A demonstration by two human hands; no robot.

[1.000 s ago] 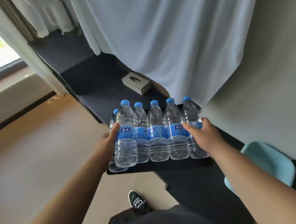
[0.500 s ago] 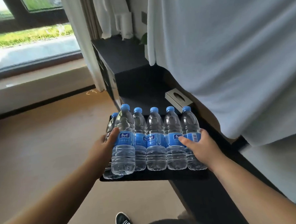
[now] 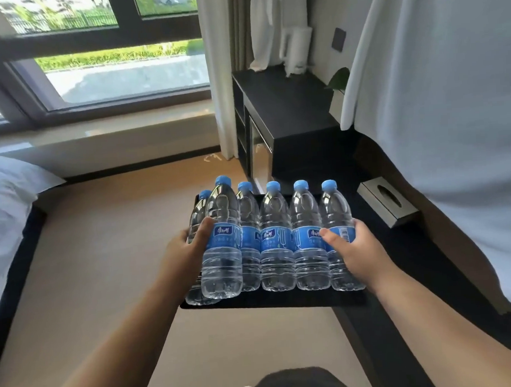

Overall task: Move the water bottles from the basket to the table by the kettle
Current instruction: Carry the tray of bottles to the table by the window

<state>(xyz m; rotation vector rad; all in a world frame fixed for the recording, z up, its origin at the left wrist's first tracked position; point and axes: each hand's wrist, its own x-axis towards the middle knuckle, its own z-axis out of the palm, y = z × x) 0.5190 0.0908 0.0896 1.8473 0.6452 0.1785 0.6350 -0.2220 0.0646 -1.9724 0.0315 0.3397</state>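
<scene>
Several clear water bottles point(image 3: 276, 242) with blue caps and blue labels stand upright in a row on a flat black tray point(image 3: 271, 301). My left hand point(image 3: 189, 248) grips the leftmost bottles, thumb across the front one's label. My right hand point(image 3: 350, 249) grips the rightmost bottle from the side. Both hands squeeze the row together and hold the tray out over the floor beside a long black table point(image 3: 406, 262). A white kettle point(image 3: 295, 50) stands far back on a raised black cabinet point(image 3: 285, 103). How the tray is supported underneath is hidden.
A silver tissue box point(image 3: 388, 202) lies on the black table just right of the bottles. White fabric point(image 3: 451, 109) hangs over the right side. A small green plant point(image 3: 339, 81) stands near the cabinet. A bed with white bedding point(image 3: 3, 212) is at left, a window behind.
The view has swung up and left, bringing the window, cabinet and kettle into sight. My hands keep the same hold on the bottle row and tray, carried along the black table.
</scene>
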